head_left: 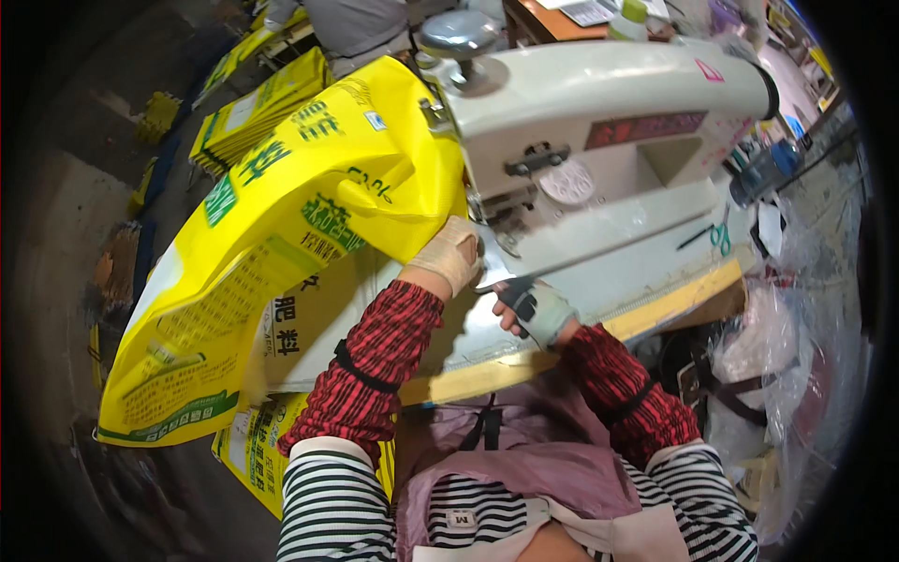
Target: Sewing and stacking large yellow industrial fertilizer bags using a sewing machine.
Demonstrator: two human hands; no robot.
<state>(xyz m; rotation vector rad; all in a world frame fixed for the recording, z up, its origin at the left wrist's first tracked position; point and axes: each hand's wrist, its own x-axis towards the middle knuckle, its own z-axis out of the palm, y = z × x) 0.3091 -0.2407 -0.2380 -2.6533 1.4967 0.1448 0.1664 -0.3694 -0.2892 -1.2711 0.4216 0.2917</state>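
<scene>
Left hand (pixel 454 255) touches the right edge of a yellow bag (pixel 215 281), fingers hidden, so its grip is uncertain; the right hand (pixel 538 314) is curled, but whether around anything is unclear. Probably light, floppy and slick, the bag would be best taken by its edge. Glossy, creased and green-printed, it drapes beside the sewing machine (pixel 599 89), over the left of the pale table (pixel 609 258).
</scene>
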